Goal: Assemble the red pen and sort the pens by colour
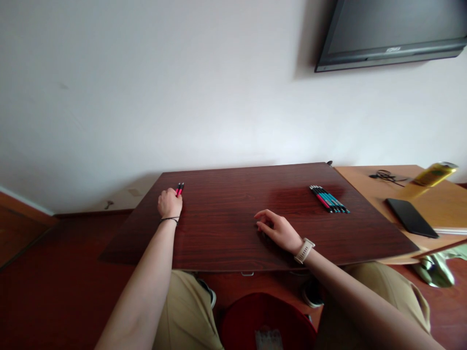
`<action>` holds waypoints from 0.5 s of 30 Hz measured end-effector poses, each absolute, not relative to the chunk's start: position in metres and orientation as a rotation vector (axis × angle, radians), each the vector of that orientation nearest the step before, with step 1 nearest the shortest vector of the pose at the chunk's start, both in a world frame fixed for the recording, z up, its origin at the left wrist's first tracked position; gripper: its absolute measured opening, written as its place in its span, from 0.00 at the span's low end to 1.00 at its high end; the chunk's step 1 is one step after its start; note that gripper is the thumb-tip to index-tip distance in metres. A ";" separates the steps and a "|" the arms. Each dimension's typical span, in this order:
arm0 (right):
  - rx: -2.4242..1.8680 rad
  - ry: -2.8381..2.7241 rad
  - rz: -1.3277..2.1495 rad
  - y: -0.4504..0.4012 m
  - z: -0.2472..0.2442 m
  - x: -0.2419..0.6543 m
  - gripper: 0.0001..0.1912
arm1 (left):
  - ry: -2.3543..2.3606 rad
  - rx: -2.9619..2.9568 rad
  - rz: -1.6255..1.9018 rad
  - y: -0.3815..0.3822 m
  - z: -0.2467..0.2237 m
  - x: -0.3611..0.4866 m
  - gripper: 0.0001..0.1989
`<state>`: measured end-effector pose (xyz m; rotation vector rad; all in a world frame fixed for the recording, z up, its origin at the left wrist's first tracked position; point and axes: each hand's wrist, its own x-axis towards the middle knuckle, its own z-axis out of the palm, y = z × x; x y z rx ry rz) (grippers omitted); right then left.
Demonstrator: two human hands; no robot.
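Observation:
My left hand (170, 202) is at the left side of the dark wooden table (233, 204), closed around two pens (179, 189) with pink barrels and dark ends; their tips stick up past the fingers. Near the middle of the table, my right hand (280, 230) hovers over or rests on the surface with its fingers curled and apart, and nothing shows between them. Farther right lies a row of several pens (329, 199), side by side and slanted; one is pink, the others blue or teal with black parts.
A lighter table (448, 203) adjoins on the right, bearing a black flat device (411, 217), a coiled black cable (389, 177) and a yellow can (436, 174). A screen (394, 29) hangs on the wall. Below is a red stool (268, 313).

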<state>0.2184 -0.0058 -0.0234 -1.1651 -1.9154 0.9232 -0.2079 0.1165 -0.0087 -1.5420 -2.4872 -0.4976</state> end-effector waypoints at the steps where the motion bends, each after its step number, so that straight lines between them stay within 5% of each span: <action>1: -1.163 -1.915 0.923 -0.006 -0.023 0.219 0.12 | -2.485 -1.533 -0.503 0.116 -0.009 -0.208 0.11; 9: -1.153 -1.945 0.932 -0.002 -0.011 0.228 0.14 | -2.500 -1.550 -0.483 0.115 -0.010 -0.216 0.14; 15: -1.600 -1.833 0.295 0.027 0.004 0.305 0.17 | -2.524 -1.546 -0.524 0.114 -0.009 -0.217 0.13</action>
